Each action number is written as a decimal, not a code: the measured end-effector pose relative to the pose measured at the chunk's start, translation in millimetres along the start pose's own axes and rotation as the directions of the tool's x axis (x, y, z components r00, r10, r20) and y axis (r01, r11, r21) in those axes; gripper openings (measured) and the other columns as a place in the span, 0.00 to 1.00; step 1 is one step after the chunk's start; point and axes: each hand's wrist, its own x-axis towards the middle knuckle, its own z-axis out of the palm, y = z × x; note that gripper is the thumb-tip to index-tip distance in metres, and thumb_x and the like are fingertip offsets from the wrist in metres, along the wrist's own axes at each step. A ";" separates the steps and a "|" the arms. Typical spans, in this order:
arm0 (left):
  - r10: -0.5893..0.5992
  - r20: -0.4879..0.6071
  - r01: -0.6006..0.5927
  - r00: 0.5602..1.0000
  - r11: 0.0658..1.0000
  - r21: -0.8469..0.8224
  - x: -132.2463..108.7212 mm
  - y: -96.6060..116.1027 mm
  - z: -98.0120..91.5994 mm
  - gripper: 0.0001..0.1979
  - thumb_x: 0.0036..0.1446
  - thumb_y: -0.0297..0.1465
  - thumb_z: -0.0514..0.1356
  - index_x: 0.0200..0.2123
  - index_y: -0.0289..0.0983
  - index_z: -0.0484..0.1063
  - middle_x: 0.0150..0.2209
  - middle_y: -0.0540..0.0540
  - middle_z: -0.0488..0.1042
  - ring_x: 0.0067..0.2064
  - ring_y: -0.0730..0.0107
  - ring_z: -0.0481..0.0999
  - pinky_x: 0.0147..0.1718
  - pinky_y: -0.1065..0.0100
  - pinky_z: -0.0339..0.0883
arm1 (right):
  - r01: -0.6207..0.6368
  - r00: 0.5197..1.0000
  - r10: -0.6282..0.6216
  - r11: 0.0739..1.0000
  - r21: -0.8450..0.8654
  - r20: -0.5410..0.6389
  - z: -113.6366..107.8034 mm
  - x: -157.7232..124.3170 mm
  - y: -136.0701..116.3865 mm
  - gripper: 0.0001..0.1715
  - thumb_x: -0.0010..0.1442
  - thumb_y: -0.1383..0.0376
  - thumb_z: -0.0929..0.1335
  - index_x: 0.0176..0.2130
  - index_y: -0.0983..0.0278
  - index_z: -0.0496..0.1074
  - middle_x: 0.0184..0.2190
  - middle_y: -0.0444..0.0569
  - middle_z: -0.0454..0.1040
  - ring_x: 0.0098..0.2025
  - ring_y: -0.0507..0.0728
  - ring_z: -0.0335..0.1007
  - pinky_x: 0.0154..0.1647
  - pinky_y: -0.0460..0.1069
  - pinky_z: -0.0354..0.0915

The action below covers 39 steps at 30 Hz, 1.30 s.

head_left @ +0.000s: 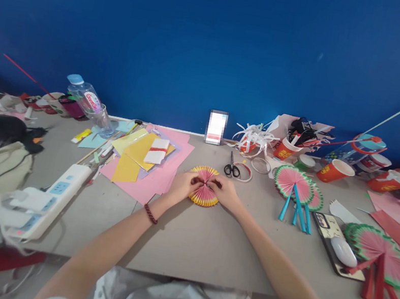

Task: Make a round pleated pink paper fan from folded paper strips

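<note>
A round pleated paper rosette (203, 199), pink with a yellow scalloped edge, lies on the grey table in front of me. My left hand (184, 186), with a dark bead bracelet at the wrist, has its fingers closed at the rosette's middle from the left side. From the right, my right hand (226, 192) pinches close to the same centre, the two sets of fingertips almost meeting. Whatever small piece may sit between the fingertips is too small to make out. Black-handled scissors (232, 166) and a roll of tape (245, 173) rest beyond my right hand.
Pink paper sheets (176, 166) and yellow pieces (126, 170) lie to the left, near a white power strip (60, 197) and a tilted bottle (90, 102). Rightward are finished pleated fans (294, 184), orange paper cups (335, 171), a phone and a white mouse (343, 251). A blue wall stands behind.
</note>
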 end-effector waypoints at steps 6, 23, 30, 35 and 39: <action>0.253 -0.017 -0.251 0.967 0.963 0.096 -1.0 -4.0 4.2 0.08 0.57 0.29 0.56 0.34 0.40 0.76 0.38 0.47 0.77 0.39 0.68 0.75 0.36 0.70 0.66 | -0.033 0.999 0.033 0.999 0.042 -0.001 0.6 -1.4 0.6 0.09 0.57 0.66 0.64 0.29 0.63 0.73 0.27 0.45 0.75 0.29 0.53 0.68 0.32 0.46 0.59; 0.306 -0.071 -0.289 0.949 0.939 0.185 -5.8 -2.8 0.4 0.10 0.61 0.32 0.52 0.40 0.40 0.72 0.39 0.47 0.75 0.39 0.69 0.74 0.37 0.69 0.65 | -0.042 0.996 0.055 0.981 0.188 -0.066 0.5 -2.3 -4.6 0.08 0.57 0.66 0.63 0.31 0.63 0.71 0.29 0.46 0.75 0.32 0.54 0.70 0.36 0.47 0.63; 0.387 -0.117 -0.346 0.915 0.900 0.264 -3.9 -3.1 0.2 0.13 0.62 0.32 0.50 0.33 0.40 0.74 0.34 0.45 0.74 0.38 0.69 0.72 0.36 0.68 0.65 | -0.011 0.998 0.024 0.981 0.193 -0.064 2.4 -3.3 -6.9 0.09 0.57 0.64 0.63 0.31 0.63 0.71 0.29 0.47 0.75 0.32 0.54 0.70 0.35 0.48 0.64; 0.383 -0.128 -0.341 0.915 0.902 0.263 -4.0 -7.8 1.0 0.14 0.62 0.33 0.50 0.33 0.40 0.74 0.35 0.45 0.75 0.36 0.68 0.73 0.37 0.67 0.64 | -0.012 0.995 0.033 0.978 0.207 -0.096 2.6 -2.5 -6.3 0.09 0.57 0.64 0.63 0.31 0.63 0.71 0.30 0.47 0.75 0.33 0.54 0.70 0.36 0.48 0.64; 0.368 -0.106 -0.329 0.924 0.904 0.274 -4.3 -6.5 0.2 0.14 0.63 0.34 0.48 0.36 0.40 0.73 0.36 0.45 0.75 0.38 0.67 0.74 0.39 0.67 0.64 | -0.032 0.991 0.063 0.968 0.247 -0.116 2.9 -2.0 -5.3 0.08 0.56 0.63 0.63 0.30 0.63 0.70 0.29 0.47 0.75 0.32 0.54 0.70 0.35 0.48 0.65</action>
